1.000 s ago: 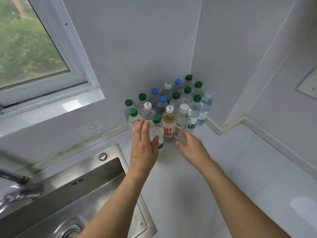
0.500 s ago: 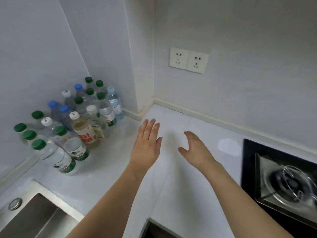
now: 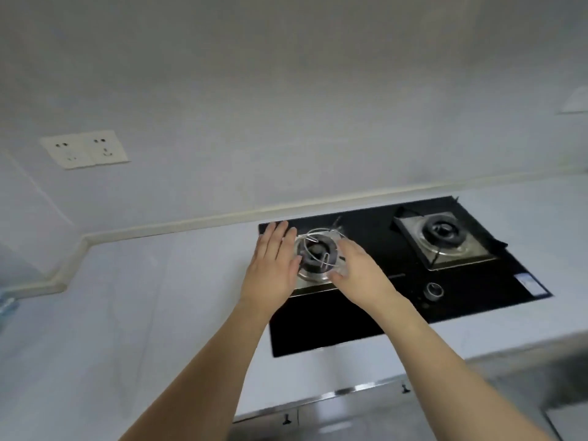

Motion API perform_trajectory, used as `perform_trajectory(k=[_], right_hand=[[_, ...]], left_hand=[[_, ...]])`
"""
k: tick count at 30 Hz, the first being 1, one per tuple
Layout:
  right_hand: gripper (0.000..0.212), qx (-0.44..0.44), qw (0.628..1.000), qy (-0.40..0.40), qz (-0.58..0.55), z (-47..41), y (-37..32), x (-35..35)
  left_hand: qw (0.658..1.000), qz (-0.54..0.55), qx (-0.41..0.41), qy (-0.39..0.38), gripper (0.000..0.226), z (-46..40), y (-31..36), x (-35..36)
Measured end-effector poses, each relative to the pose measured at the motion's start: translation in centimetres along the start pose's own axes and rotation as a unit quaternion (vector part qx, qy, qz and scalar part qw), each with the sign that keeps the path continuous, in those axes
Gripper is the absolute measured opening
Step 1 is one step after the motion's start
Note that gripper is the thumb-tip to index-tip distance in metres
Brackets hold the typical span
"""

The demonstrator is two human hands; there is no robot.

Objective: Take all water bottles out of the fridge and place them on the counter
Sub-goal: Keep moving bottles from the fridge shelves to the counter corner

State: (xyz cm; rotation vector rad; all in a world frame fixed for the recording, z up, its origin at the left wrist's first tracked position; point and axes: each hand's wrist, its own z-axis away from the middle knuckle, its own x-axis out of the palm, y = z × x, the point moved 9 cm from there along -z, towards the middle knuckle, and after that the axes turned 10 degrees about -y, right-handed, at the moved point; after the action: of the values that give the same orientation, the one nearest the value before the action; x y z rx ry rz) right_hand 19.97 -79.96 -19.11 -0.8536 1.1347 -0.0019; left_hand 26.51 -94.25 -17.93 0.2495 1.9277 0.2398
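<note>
fingers on both hands are straight and loosely apart, holding nothing: the left hand and the right hand hang side by side in front of the near burner of the black stove, and whether they touch it cannot be told. the white tabletop runs off to the left, with a double wall socket above it. only a blurred sliver of a bottle shows at the far left edge; no other water bottles and no fridge are in view. judging by the empty hands pointed away from that corner, this looks like the stretch between bottles, heading for another. the next move calls for reaching the fridge, picking a bottle by its body, and carrying it to the tabletop on the left.
</note>
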Motion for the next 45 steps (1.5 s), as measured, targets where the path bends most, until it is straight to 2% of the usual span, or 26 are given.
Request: perform_trajectory(k=[4,9,18,31,45], right_hand=[[0.071,0.067,0.996,0.059,-0.005,5.4,8.1,-5.8],[0.068,0.142,0.979,0.142,-0.020,13.3,16.6,-12.2],[0.070,0.226,0.944,0.237,-0.037,23.7,24.7,-17.8],[0.070,0.316,0.892,0.318,-0.061,31.3,32.0,-21.6],[0.067,0.375,0.857,0.348,-0.054,31.9,41.0,-27.1]], left_hand=[[0.998,0.021,0.063,-0.008,0.050,-3.5,9.1,3.2],[0.988,0.053,0.141,-0.026,0.051,-6.5,20.9,6.6],[0.960,0.074,0.267,-0.048,0.048,-8.2,35.2,9.5],[0.915,0.116,0.375,-0.092,0.043,-10.1,47.3,13.8],[0.892,0.128,0.406,-0.150,0.053,-17.0,54.2,21.4]])
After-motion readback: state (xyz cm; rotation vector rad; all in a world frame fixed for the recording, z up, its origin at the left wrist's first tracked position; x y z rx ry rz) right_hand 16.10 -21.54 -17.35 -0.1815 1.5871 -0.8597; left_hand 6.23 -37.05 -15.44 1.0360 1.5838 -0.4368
